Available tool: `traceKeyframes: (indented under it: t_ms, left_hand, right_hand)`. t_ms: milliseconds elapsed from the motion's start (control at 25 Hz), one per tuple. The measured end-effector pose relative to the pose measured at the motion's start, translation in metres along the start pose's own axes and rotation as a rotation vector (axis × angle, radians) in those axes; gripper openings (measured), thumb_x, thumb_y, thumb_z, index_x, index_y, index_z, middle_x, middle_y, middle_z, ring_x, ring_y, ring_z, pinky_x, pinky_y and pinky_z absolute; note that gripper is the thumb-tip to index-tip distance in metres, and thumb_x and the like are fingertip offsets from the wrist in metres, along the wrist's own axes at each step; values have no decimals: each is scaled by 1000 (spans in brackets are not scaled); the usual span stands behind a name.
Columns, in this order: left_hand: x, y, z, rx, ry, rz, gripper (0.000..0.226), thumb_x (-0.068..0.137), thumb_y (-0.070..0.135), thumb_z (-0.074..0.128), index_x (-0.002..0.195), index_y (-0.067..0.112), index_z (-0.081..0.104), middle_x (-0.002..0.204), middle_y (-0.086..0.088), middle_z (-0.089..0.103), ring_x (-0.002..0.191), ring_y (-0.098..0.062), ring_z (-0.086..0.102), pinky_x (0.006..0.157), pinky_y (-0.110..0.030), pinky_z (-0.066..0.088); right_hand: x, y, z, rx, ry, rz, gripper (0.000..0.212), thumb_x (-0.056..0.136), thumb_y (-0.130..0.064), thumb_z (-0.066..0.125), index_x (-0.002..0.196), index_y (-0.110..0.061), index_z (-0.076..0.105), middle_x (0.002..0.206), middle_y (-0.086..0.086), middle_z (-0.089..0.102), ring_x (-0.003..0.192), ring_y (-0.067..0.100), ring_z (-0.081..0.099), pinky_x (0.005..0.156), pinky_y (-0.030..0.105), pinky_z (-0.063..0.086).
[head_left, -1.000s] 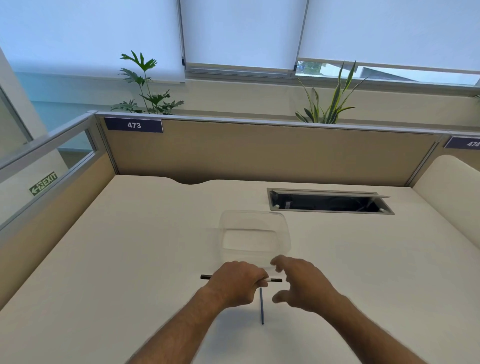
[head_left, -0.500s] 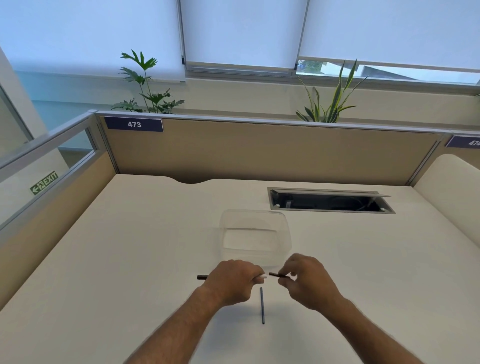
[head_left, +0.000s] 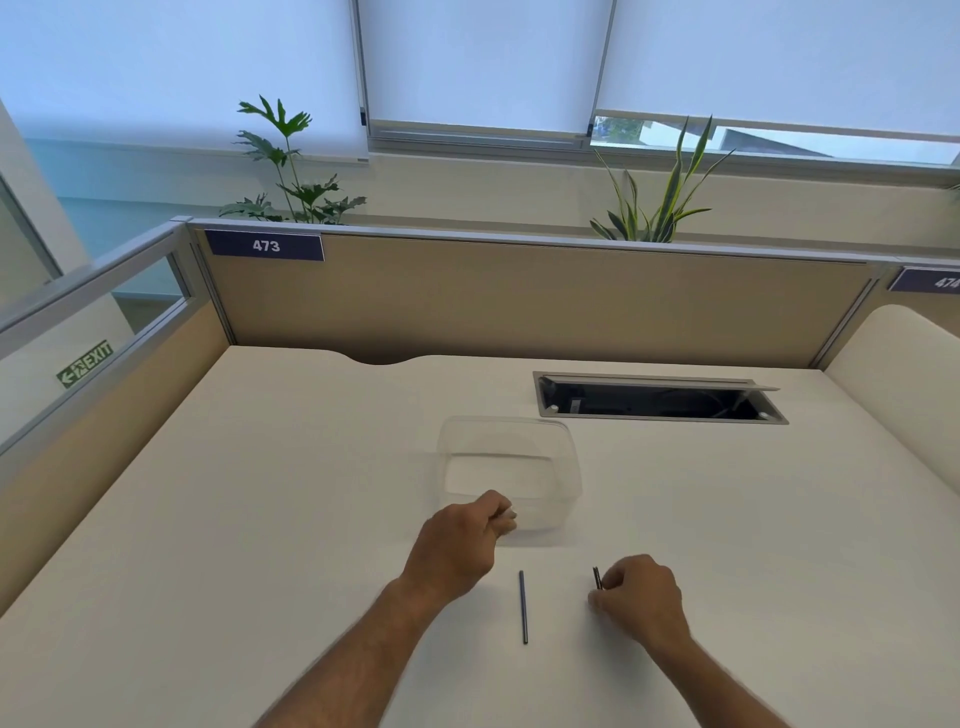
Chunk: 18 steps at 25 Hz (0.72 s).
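A clear plastic container (head_left: 566, 467) stands open on the cream desk (head_left: 260, 519). My left hand (head_left: 457, 551) is curled at the container's near edge and grips a thin item; only its pale tip (head_left: 510, 515) shows past the fingers. To the right, my right hand (head_left: 641, 603) rests near the desk and pinches a short dark piece (head_left: 597, 578) that sticks up from the fingers. A thin dark blue stick (head_left: 523, 607) lies on the desk between my hands, pointing away from me.
A cable slot with a raised flap (head_left: 660, 402) is sunk into the desk at the back right. Beige partitions (head_left: 519, 301) close off the back and left side. Two plants (head_left: 291, 171) stand behind the back partition.
The two hands were together on one dark pen-like item. They have pulled apart: the left hand moved up to the container, the right hand moved right and down with the dark piece.
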<state>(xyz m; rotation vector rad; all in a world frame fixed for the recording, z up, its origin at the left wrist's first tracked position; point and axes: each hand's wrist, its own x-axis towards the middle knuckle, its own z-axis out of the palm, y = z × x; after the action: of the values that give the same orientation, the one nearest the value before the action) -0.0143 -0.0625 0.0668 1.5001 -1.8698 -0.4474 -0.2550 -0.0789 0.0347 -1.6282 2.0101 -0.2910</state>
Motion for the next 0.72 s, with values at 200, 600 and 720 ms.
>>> traceKeyframes:
  t_ms: [200,600,720]
  left_hand:
    - [0,-1,1,-216,94,-98,15,94,12,56,84,23,55,76,8,71,77,-7,70,66,-37,58]
    - [-3,-2,0,-475,231,-230,17,92,11,63,82,24,62,77,11,72,74,-10,71,69,-26,57]
    - [-4,-1,1,-560,254,-281,14,91,10,64,83,22,64,76,4,74,75,-13,72,69,-33,60]
  right_hand:
    - [4,4,4,-15,-22,44,13,57,-24,77,63,-13,72,59,-6,70,57,8,64,44,17,39]
    - [-11,-14,15,35,119,-208,23,68,-42,80,70,-27,63,62,-10,62,60,3,58,58,23,49]
    - [-23,-37,23,267,39,-336,22,63,-37,85,72,-25,68,61,-8,66,56,3,59,58,17,50]
